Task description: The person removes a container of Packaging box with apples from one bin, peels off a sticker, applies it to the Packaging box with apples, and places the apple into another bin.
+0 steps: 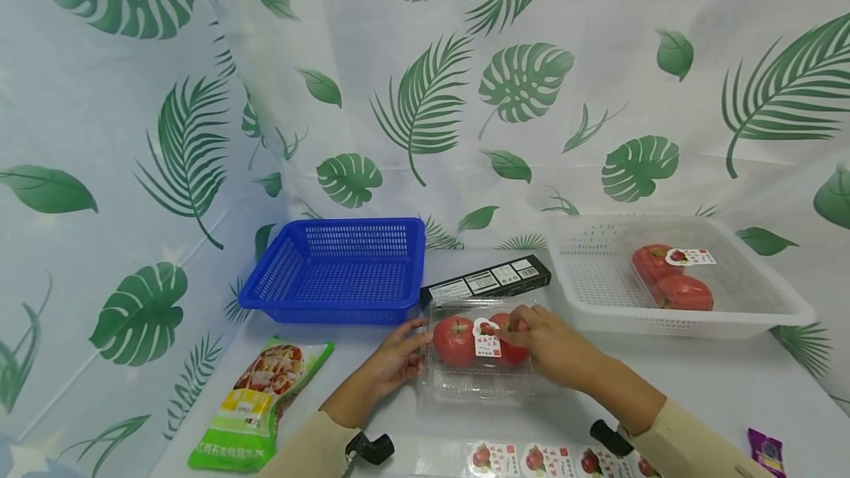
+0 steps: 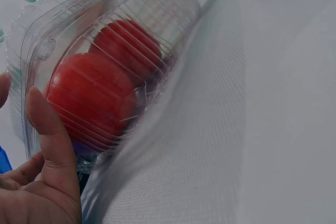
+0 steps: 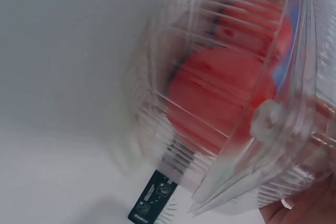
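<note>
Labelling a clear clamshell box of tomatoes (image 1: pixel 474 349) at the near middle of the white table (image 1: pixel 717 382).

The left hand (image 1: pixel 392 360) steadies the box's left end, thumb laid against the plastic wall and fingers barely bent; the right hand (image 1: pixel 547 341) has its fingertips down on the sticker (image 1: pixel 487 338) atop the lid, seemingly smoothing it flat. One labelled box (image 1: pixel 672 277) already sits in the white basket (image 1: pixel 783 308) at far right, while the blue basket (image 1: pixel 339 271) at far left holds nothing. A sheet of stickers (image 1: pixel 551 459) lies at the near edge, so this box appears nearly finished and not yet binned.
</note>
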Tool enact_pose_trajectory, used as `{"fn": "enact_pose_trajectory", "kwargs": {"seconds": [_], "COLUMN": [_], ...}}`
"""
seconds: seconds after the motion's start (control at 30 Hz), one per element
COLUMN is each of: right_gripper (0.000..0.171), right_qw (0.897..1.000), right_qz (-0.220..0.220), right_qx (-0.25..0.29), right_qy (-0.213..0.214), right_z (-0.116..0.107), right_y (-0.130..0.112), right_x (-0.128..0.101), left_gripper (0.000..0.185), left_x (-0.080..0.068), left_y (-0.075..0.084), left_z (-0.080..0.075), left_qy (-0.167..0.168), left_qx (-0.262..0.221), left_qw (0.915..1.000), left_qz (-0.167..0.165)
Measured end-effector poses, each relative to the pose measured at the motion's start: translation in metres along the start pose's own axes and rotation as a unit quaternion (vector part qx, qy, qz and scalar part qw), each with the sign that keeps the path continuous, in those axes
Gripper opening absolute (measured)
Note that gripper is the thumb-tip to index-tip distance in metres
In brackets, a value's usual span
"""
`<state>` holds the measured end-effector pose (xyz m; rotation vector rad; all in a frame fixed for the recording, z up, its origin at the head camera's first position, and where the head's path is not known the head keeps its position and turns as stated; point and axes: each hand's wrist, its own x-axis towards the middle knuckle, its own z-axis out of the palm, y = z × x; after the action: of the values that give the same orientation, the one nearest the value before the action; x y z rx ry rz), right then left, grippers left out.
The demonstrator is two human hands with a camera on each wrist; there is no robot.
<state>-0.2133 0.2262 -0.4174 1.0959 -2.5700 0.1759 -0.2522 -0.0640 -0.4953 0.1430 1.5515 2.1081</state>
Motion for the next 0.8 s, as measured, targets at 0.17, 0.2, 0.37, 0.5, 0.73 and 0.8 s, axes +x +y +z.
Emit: {"fn": "enact_pose_trajectory", "kwargs": {"seconds": [0.17, 0.2, 0.37, 0.5, 0.73, 0.8], "right_gripper": [0.049, 0.048, 0.045, 0.047, 0.048, 0.047], "right_qw": [1.0, 1.0, 0.999, 0.998, 0.999, 0.998], "right_qz": [0.004, 0.002, 0.01, 0.034, -0.025, -0.034], "right_qx": [-0.024, -0.027, -0.036, -0.027, 0.022, 0.026], "right_qy": [-0.007, -0.006, -0.021, -0.046, -0.038, -0.044], "right_z": [0.003, 0.003, 0.006, 0.007, 0.003, 0.001], "right_y": [0.001, 0.001, 0.0, -0.002, -0.002, -0.002], "right_x": [0.008, 0.01, 0.017, 0.019, 0.015, 0.013], "left_gripper": [0.061, 0.061, 0.06, 0.059, 0.062, 0.063], "left_x": [0.0, 0.0, 0.001, 0.001, -0.002, -0.003], "left_y": [0.0, 0.0, -0.001, -0.001, 0.002, 0.002], "left_z": [0.0, 0.0, -0.001, -0.001, 0.001, 0.002], "left_qy": [0.005, 0.006, 0.007, 0.008, 0.015, 0.016], "left_qx": [0.0, 0.001, 0.004, 0.003, 0.007, 0.009], "left_qw": [1.0, 1.0, 1.0, 1.0, 0.9999, 0.9998], "left_qz": [-0.004, -0.004, -0.003, 0.001, -0.003, -0.003]}}
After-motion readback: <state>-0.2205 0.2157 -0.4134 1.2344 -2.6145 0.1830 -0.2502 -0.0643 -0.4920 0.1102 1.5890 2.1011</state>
